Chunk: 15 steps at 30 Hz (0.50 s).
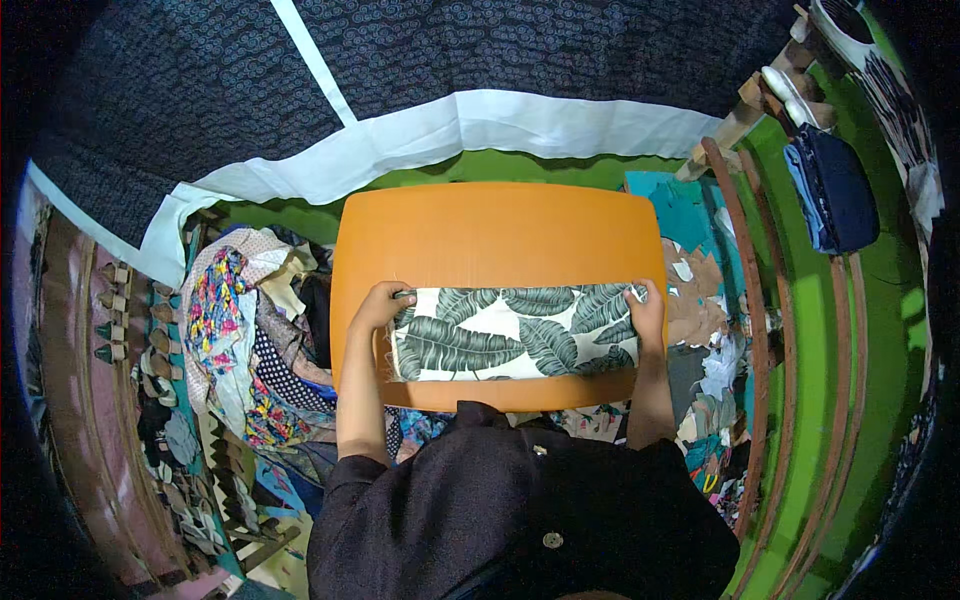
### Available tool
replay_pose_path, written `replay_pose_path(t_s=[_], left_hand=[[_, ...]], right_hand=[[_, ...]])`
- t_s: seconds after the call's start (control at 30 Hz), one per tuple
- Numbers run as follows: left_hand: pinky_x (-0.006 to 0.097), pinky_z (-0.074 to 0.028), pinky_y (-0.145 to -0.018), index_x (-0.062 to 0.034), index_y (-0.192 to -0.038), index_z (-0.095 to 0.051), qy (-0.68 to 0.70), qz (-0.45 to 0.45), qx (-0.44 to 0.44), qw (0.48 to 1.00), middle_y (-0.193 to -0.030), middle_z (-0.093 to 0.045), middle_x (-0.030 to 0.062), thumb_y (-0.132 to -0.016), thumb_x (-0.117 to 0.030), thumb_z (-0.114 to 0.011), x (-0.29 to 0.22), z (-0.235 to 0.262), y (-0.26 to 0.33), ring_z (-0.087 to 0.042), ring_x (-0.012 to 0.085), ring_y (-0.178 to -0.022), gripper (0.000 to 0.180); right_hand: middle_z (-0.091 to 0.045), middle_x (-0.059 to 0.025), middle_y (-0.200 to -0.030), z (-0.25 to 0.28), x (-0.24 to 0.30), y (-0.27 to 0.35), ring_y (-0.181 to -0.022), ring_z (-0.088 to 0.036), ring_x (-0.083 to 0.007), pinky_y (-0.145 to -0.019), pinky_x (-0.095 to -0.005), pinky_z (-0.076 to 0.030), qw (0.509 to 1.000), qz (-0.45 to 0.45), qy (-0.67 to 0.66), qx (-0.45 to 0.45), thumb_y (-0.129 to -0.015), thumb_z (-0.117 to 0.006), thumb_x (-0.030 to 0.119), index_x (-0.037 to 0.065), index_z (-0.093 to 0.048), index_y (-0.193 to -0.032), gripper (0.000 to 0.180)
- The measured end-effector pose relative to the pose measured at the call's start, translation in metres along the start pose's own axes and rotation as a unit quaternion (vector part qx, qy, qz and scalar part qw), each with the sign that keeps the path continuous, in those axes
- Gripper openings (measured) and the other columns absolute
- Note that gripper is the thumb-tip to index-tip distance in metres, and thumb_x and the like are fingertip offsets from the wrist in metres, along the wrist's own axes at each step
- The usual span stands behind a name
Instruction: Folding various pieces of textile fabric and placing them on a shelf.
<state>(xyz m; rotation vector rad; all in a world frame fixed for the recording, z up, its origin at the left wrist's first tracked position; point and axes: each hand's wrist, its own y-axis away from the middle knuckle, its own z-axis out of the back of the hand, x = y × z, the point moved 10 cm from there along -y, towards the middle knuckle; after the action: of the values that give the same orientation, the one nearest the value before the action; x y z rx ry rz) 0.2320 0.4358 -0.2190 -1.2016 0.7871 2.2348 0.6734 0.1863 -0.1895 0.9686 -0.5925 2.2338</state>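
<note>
A white cloth with a dark green leaf print (pixel 515 333) lies flat across the near half of an orange table (pixel 500 235). My left hand (pixel 380 305) pinches the cloth's upper left corner. My right hand (pixel 646 312) pinches its upper right corner. Both forearms come up along the cloth's two short sides, and the cloth is stretched between the hands. My dark shirt covers the table's near edge in the middle.
A heap of mixed patterned fabrics (pixel 250 340) lies left of the table. Fabric scraps (pixel 705 330) litter the floor to the right, by a curved wooden frame (pixel 745 300). A dark patterned cloth with a white border (pixel 430 130) hangs beyond the table. Folded dark blue cloth (pixel 835 190) sits at far right.
</note>
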Motion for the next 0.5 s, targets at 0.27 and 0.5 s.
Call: replay_pose_path(t_s=[0.27,0.5], left_hand=[[0.043,-0.034,-0.084,-0.0111,-0.104,-0.054,-0.347,-0.022,-0.171,0.922,-0.105,-0.051,0.0108,-0.068,-0.014,-0.063,-0.044,-0.018,0.002,-0.046,0.0281,-0.1,0.037],[0.042,-0.032,-0.09,-0.0043,-0.113,-0.048,-0.246,-0.233,-0.078,0.938,-0.113,-0.047,0.0161,-0.073,-0.022,-0.06,-0.126,-0.117,-0.028,-0.043,0.0322,-0.107,0.046]], right_hand=[[-0.047,-0.0168,-0.116,0.001,0.017,0.013,-0.104,-0.045,-0.0358,-0.086,-0.0454,-0.035,0.96,-0.072,0.248,-0.113,-0.074,-0.058,0.015,0.008,-0.045,-0.117,0.045],[-0.037,-0.017,-0.125,-0.06,0.075,0.09,-0.116,-0.035,-0.0344,-0.092,-0.053,-0.026,0.962,0.115,0.247,0.004,-0.079,-0.052,0.029,0.008,-0.043,-0.12,0.047]])
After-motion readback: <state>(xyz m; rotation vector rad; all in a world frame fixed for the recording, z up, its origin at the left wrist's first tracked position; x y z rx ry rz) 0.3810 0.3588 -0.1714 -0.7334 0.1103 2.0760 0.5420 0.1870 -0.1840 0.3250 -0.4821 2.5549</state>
